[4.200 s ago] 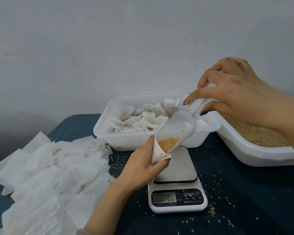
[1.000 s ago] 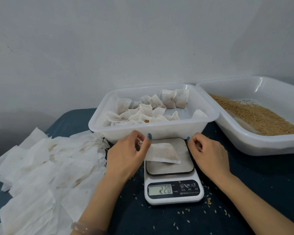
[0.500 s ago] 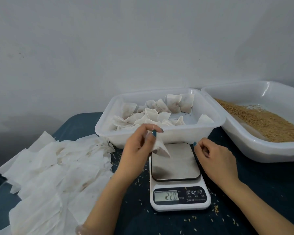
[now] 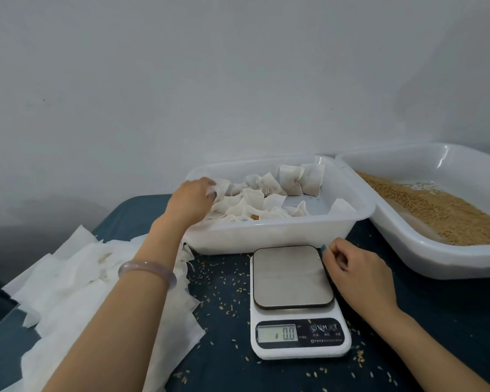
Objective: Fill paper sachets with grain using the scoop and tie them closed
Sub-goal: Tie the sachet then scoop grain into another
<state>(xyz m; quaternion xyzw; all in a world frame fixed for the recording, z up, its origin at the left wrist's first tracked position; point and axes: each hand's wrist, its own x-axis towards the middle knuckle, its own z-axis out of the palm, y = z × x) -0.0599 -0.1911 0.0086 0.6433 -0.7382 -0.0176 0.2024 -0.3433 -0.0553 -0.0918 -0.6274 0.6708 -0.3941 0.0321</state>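
Reaching into the left end of the white tub (image 4: 280, 230), the left hand (image 4: 191, 200) is laid over a filled sachet (image 4: 223, 187), its fingers bent down onto the paper; whether the sachet is gripped or only touched cannot be told. A pale bracelet (image 4: 147, 269) is worn on that wrist. The right hand (image 4: 359, 274) is rested on the dark blue cloth (image 4: 450, 321) just beside the right edge of the scale (image 4: 293, 278), its fingers loosely curled toward the palm, with nothing held that can be made out. A reading of 0.0 is shown on the scale's display. The tub is set directly behind the scale, and the other filled sachets (image 4: 299, 179) are heaped in its left and back parts, with grain showing at the mouth of one. To the right, close against the tub, a larger white tray (image 4: 436, 261) is placed, and a bed of grain (image 4: 436, 210) is spread across it. To the left of the scale, flat empty sachets (image 4: 77, 281) are piled loosely on the cloth, partly under the left forearm. Loose kernels (image 4: 224, 295) are scattered over the cloth around the scale.
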